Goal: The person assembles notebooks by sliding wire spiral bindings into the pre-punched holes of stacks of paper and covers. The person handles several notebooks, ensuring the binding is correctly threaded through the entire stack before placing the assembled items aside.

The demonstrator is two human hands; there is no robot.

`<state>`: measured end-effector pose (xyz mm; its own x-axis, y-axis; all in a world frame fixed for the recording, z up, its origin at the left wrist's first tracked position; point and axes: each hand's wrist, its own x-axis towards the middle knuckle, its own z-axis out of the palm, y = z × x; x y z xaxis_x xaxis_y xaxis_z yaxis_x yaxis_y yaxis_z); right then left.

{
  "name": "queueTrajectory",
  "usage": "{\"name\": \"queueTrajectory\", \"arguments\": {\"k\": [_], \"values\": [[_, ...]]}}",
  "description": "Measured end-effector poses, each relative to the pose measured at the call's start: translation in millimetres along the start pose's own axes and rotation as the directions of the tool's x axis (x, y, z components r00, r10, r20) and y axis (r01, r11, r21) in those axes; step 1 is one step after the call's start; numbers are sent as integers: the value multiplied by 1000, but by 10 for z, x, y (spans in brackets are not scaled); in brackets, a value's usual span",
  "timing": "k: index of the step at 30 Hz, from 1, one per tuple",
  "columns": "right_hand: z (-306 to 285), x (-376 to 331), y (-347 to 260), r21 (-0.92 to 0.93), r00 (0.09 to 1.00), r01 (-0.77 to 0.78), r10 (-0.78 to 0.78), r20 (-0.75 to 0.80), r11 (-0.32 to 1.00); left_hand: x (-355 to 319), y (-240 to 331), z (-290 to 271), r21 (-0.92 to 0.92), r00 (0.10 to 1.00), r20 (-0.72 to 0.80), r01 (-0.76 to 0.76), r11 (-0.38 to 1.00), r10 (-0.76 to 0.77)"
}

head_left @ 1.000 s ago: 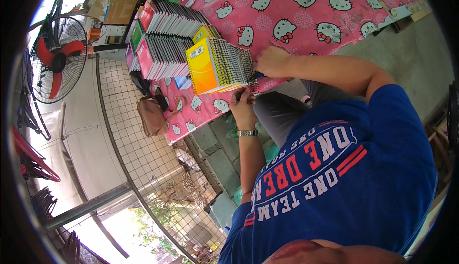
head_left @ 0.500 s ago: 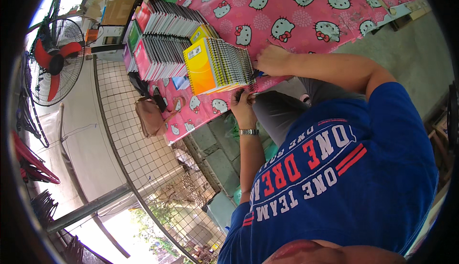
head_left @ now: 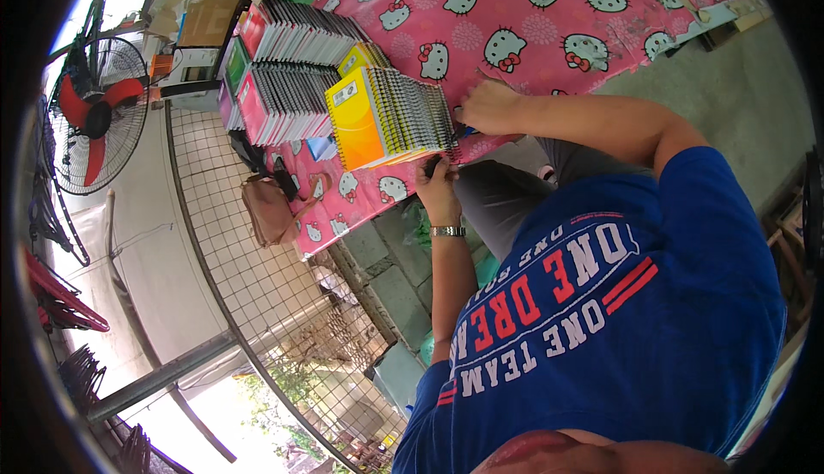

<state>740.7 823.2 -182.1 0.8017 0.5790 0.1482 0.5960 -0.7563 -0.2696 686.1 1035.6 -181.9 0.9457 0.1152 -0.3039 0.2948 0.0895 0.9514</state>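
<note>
A row of yellow spiral notebooks (head_left: 350,124) stands on the pink patterned tablecloth (head_left: 468,36), its wire spines facing up. My left hand (head_left: 437,185), a metal watch on its wrist, is at the row's near right corner. Its fingers are closed around a small black thing that I cannot make out. Close by, at the right end of the row, my right hand (head_left: 491,108) rests by the table edge with fingers curled in. Something dark and blue shows beneath it; what it holds, if anything, is hidden.
Stacks of pink-covered spiral notebooks (head_left: 287,105) stand behind and left of the yellow ones. A brown bag (head_left: 268,209) hangs at the table's left edge. Farther left are a red-bladed fan (head_left: 99,118) and a wire mesh (head_left: 215,165). A cardboard box (head_left: 209,15) sits at the far left.
My left hand has shifted very slightly, and less of the dark thing shows beside its fingers. My right hand stays nearly in place. The view has shifted a little.
</note>
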Motion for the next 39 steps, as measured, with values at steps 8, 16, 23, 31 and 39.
{"name": "queueTrajectory", "arguments": {"k": [8, 16, 23, 31, 39], "values": [[39, 124, -111, -60, 997, 67, -64, 50, 996, 32, -22, 99, 103, 1000, -7, -28, 994, 29], [139, 37, -31, -100, 992, 62, -72, -106, 993, 31, -126, -42, -9, 999, -41, -31, 999, 30], [155, 139, -142, -160, 997, 69, -73, -14, 985, 86, -161, 25, 41, 999, -34, -2, 999, 3], [114, 52, -77, -15, 1000, -18, 18, 24, 1000, 89, -164, 27, 79, 1000, -10, -26, 997, 27], [194, 126, -140, -217, 981, 99, -132, -145, 971, 128, -188, -8, -114, 986, -36, 161, 980, -166]]}}
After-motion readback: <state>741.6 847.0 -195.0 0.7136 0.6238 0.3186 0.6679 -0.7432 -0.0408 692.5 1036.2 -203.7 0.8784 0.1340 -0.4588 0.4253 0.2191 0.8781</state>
